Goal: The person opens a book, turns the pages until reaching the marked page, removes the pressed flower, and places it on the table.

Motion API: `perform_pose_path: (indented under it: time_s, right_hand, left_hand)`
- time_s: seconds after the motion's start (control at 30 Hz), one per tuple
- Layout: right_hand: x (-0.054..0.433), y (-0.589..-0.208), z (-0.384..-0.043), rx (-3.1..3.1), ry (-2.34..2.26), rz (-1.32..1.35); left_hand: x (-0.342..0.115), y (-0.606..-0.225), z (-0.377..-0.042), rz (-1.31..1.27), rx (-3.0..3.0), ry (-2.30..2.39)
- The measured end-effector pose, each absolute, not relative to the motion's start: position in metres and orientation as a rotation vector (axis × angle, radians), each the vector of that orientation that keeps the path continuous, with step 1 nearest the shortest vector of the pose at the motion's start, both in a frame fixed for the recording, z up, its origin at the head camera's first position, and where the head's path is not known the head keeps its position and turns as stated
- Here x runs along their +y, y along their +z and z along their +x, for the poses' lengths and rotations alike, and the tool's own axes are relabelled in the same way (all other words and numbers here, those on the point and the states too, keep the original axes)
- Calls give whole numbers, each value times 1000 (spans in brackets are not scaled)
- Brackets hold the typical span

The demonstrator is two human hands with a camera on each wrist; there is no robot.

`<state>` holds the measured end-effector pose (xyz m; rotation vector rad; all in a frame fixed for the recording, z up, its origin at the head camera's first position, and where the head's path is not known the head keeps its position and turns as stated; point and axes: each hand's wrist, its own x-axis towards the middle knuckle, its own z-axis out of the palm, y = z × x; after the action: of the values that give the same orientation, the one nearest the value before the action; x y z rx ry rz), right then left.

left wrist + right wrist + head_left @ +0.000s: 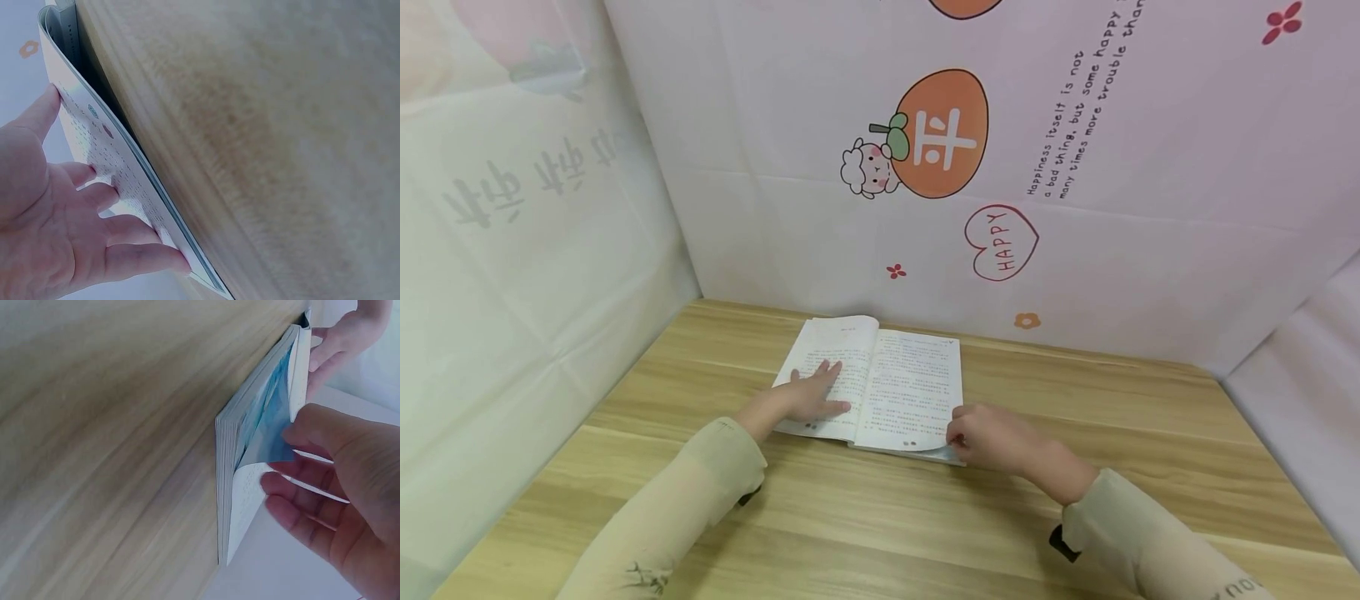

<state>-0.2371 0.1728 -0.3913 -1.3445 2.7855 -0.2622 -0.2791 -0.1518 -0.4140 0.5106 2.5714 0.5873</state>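
Observation:
An open book [913, 392] with printed pages lies on the wooden table near the back wall. My left hand [814, 395] rests on its left page with spread, mostly straight fingers; the left wrist view shows the fingertips [178, 261] touching the print. At the lower right corner, my right hand [996, 437] pinches a page [275, 434] between thumb and fingers. That page is lifted and bent, and blue colouring shows on its underside or the sheet below. The thick stack of remaining pages [226, 481] lies flat on the table.
The wooden table [880, 517] extends in front of the book and to both sides. A white cloth wall [790, 225] with printed cartoons and words stands behind it, with more cloth [527, 317] at the left. Dark bands show at both sleeve cuffs.

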Motion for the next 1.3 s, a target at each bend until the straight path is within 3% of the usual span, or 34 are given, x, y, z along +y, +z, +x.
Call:
perform_pose_path:
  time_s: [0.27,0.67,0.97,1.3]
  right_hand:
    - [178,-391,-239,2893,-230,-1587]
    - [184,-402,-240,2927,-151,-1549]
    - [184,-397,-245,2939,-528,-1075]
    - [171,-397,-254,2736,-1134,-724]
  left_hand:
    - [-151,-413,-278,501,2580,588]
    - [-151,-411,-276,503,2583,591]
    - [-152,-412,-276,513,2585,578]
    - [-150,-412,-277,491,2574,532]
